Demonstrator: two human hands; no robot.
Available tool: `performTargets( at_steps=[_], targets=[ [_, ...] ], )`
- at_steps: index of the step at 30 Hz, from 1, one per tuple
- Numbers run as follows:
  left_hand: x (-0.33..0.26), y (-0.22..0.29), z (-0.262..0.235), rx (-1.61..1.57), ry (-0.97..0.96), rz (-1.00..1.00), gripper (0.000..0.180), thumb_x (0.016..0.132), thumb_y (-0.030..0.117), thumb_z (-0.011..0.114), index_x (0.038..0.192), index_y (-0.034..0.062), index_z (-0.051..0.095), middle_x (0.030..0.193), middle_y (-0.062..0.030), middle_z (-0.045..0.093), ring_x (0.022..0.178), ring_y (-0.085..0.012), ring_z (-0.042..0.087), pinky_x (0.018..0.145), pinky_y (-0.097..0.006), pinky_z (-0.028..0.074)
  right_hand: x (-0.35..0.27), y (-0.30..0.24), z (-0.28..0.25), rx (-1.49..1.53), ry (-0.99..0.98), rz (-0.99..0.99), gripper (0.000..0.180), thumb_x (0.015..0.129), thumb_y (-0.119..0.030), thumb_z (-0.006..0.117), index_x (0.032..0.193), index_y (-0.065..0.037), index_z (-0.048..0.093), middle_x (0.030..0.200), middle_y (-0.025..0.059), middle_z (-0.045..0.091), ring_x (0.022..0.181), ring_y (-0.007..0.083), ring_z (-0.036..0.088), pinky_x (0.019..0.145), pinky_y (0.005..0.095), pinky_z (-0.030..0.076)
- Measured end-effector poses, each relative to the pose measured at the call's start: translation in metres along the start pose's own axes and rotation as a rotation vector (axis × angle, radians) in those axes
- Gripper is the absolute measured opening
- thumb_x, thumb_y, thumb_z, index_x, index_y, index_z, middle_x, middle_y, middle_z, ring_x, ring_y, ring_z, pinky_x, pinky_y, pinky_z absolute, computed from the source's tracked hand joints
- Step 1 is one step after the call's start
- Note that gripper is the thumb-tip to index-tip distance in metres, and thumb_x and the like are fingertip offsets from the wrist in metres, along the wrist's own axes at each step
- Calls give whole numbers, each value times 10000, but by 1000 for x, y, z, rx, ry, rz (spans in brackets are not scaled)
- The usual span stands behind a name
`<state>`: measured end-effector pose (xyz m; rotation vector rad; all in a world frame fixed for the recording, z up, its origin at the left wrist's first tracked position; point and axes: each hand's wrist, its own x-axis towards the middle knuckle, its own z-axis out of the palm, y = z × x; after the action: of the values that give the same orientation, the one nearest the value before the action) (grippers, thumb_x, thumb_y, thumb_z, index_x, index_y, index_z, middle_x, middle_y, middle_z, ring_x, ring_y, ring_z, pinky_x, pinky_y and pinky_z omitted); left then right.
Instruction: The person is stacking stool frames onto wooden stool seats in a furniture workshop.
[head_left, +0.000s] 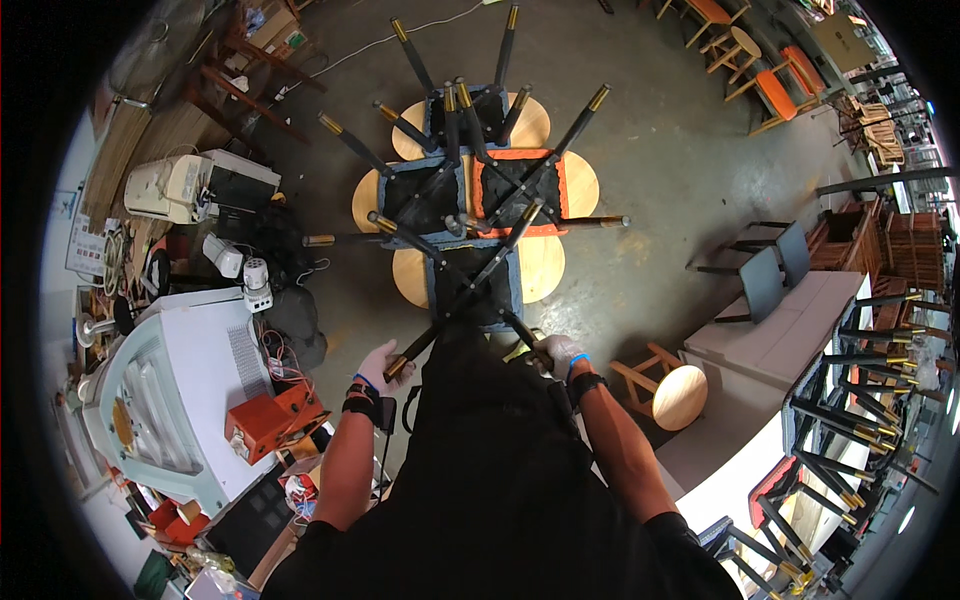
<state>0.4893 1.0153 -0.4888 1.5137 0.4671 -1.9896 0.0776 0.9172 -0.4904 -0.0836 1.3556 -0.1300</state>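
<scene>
An upside-down chair [480, 292] with a dark underside and blue seat edge lies just in front of me, its black, gold-tipped legs splayed up. My left hand [383, 366] is closed around the gold end of its near left leg [424, 341]. Around the end of its near right leg [517, 326], my right hand [560, 352] is closed, partly hidden by its own fingers. Beyond it, more upturned chairs rest on round pale wooden tops: one with an orange edge [562, 190], one blue-edged [384, 205], and another at the back [434, 113].
At left stand a white-topped counter [205, 340], a red metal box [270, 420] and an office machine [170, 190]. A round wooden stool [680, 398] stands by a white cabinet [770, 318] at right. Stacked upturned chairs [850, 415] and two grey chairs [762, 285] are also right.
</scene>
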Motion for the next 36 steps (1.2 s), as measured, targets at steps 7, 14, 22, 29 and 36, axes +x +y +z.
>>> performTargets(
  at_steps=[7, 14, 22, 29, 36],
  targets=[
    [-4, -10, -6, -96, 47, 82, 500, 962, 432, 532, 1090, -50, 501, 888, -207, 617, 768, -305, 651, 661, -372, 581, -7, 1, 6, 21, 11, -26, 149, 920, -123, 567, 875, 18, 546, 669, 125, 584, 475, 196, 540, 416, 318, 429],
    [-21, -15, 17, -113, 98, 188, 444, 962, 390, 542, 1050, -44, 504, 917, -226, 598, 778, -310, 629, 672, -359, 548, -19, -9, 8, -45, 44, -3, 163, 894, -88, 578, 770, 11, 541, 594, 101, 545, 433, 183, 512, 406, 304, 439],
    [-7, -26, -4, -245, 110, 239, 225, 957, 156, 510, 1089, -25, 499, 1003, -227, 607, 856, -347, 650, 744, -412, 580, -11, -5, 6, -204, -28, -40, 156, 806, -53, 603, 669, -28, 534, 523, 84, 521, 392, 171, 485, 371, 302, 373],
    [-4, -20, -5, -243, 200, 233, 168, 931, 35, 489, 1097, 18, 505, 1001, -214, 595, 831, -345, 641, 699, -397, 599, -15, -7, 12, -322, 66, -47, 122, 791, -55, 609, 682, -22, 565, 532, 77, 539, 389, 179, 491, 362, 299, 356],
    [-10, -19, 2, -244, 225, 226, 168, 931, 30, 487, 1097, 9, 505, 994, -217, 589, 823, -337, 639, 687, -373, 602, -12, -9, 9, -323, 60, -74, 143, 777, -60, 629, 646, -15, 597, 519, 87, 543, 403, 189, 510, 367, 318, 353]
  ],
)
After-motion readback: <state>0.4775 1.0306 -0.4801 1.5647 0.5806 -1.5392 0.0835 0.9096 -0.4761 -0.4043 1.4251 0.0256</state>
